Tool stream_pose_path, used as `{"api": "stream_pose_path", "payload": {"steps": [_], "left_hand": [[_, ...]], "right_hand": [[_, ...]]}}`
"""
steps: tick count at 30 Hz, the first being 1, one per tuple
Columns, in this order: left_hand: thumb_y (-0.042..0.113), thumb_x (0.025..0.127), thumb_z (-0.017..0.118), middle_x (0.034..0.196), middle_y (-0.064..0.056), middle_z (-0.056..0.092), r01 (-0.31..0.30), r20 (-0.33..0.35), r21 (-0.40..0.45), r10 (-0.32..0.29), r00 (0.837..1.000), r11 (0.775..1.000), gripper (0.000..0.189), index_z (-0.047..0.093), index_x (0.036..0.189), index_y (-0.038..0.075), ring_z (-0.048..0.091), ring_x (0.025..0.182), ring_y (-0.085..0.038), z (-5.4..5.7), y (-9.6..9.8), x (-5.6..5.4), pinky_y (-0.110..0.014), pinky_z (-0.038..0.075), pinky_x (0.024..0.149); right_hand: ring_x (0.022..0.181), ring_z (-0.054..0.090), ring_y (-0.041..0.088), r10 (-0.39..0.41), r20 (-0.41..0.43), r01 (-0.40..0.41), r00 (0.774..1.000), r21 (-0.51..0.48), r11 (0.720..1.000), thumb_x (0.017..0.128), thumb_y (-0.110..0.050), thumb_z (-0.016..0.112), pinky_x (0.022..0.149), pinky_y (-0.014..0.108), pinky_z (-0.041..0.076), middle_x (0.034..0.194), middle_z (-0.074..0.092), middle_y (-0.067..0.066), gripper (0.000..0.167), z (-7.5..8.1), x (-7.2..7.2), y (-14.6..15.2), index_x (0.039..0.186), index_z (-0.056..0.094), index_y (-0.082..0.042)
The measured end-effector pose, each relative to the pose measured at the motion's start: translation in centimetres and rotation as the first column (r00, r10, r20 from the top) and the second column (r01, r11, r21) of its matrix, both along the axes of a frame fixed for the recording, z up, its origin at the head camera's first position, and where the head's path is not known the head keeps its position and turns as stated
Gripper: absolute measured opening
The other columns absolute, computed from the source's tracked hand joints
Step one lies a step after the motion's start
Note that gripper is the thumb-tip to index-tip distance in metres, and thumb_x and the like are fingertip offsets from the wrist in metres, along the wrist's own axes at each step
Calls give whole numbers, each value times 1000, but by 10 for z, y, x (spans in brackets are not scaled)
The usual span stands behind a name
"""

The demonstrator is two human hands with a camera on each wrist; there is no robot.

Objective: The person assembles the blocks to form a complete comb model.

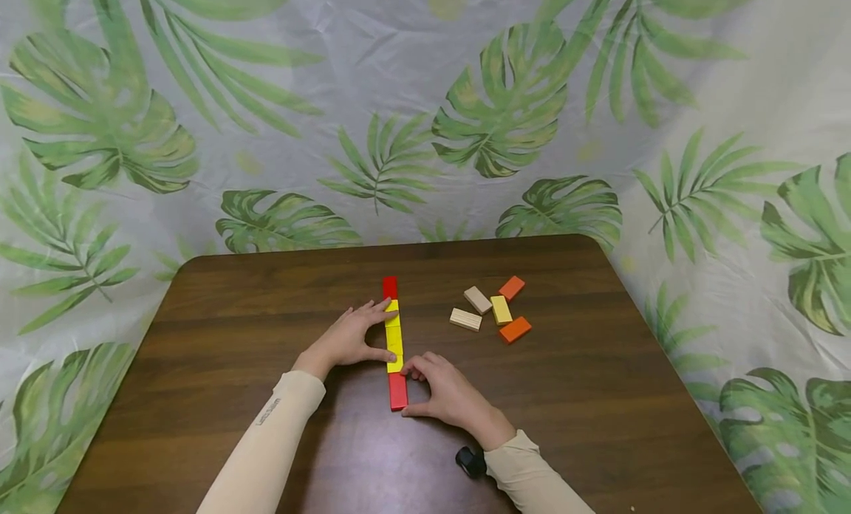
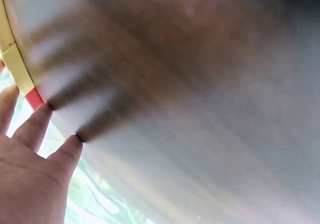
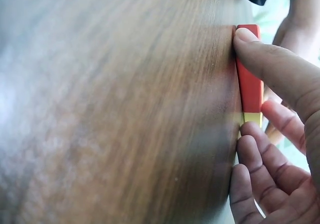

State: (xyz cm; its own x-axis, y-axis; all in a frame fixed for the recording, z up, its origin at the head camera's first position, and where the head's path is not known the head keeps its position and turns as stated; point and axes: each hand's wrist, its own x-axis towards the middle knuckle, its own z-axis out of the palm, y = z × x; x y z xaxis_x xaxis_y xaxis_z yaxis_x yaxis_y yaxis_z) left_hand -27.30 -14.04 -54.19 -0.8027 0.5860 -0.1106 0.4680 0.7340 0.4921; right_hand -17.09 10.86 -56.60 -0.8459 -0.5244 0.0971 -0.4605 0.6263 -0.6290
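A straight row of blocks runs away from me on the table. It has a red block [image 1: 390, 286] at the far end, yellow blocks [image 1: 394, 340] in the middle and a red block [image 1: 397, 392] nearest me. From the left, my left hand [image 1: 346, 338] touches the row with fingers spread, thumb by the lower yellow part and index finger near the far red end. My right hand [image 1: 450, 394] lies along the right side of the near red block. Its thumb [image 3: 272, 59] touches that block's side, and its fingertips rest around the red-yellow seam.
Right of the row lie loose blocks: two orange [image 1: 515, 329], a pale yellow one [image 1: 501, 310] and two bare wood ones [image 1: 465, 320]. A black device [image 1: 470, 462] sits by the right wrist. Behind the brown table [image 1: 233, 300] hangs a leaf-patterned curtain [image 1: 399, 56].
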Motion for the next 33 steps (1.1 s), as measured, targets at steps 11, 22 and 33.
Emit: {"api": "stream_pose_path", "payload": {"steps": [11,22,33], "left_hand": [[54,88,86,173,-6,41,26,-12,69,-25,1000,997,85,56,158,15,36,162,-35,0,-4,19,-65,28,131],[69,76,89,176,-4,35,5,-32,30,-4,999,1000,106,52,162,20,34,163,-36,3,0,36,-71,27,129],[70,76,88,176,-1,35,-6,-40,-32,4,999,999,106,50,163,23,32,164,-36,1,4,40,-70,24,130]], "right_hand": [[95,59,10,19,-55,-22,998,-59,998,80,-41,97,82,28,56,104,63,-4,55,-18,-7,1,121,68,-18],[99,61,14,-14,3,14,1000,-21,1000,79,-32,98,87,29,58,107,64,-2,54,0,-5,-3,121,69,-16],[97,60,8,18,-60,-23,998,-67,997,79,-44,97,85,25,57,107,64,-6,56,-28,-15,1,122,67,-22]]}}
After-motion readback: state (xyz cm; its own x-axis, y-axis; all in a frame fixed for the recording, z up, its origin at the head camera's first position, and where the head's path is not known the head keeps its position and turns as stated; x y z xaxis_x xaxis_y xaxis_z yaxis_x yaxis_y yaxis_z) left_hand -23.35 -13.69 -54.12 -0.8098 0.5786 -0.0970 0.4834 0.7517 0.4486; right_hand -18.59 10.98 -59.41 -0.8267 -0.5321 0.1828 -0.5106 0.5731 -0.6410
